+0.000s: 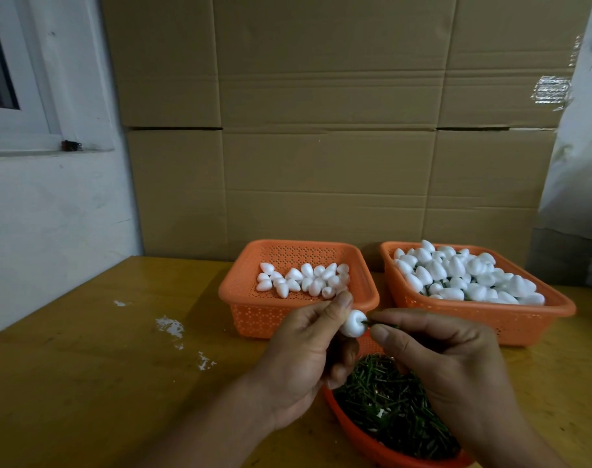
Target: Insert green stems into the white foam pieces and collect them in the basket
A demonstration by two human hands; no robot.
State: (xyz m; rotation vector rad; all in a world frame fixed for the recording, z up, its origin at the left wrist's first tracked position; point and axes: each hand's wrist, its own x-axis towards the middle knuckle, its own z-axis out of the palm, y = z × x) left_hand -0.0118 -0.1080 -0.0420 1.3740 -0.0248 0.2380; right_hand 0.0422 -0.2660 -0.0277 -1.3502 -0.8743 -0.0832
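Above the tray of stems, the left hand is gripping a foam piece while the right hand is pinching a green stem into it, probably needing a straight push before dropping it in the fuller basket.

Dim, even indoor light with a yellowish cast; nothing in my view throws a hard shadow. My hands are dark and slightly soft near the bottom edge. The white foam pieces in the right basket are the brightest spot, nearly washed out. A crinkled strip of tape glints. Wide-angle bending curves the desk and the cardboard wall at the edges.
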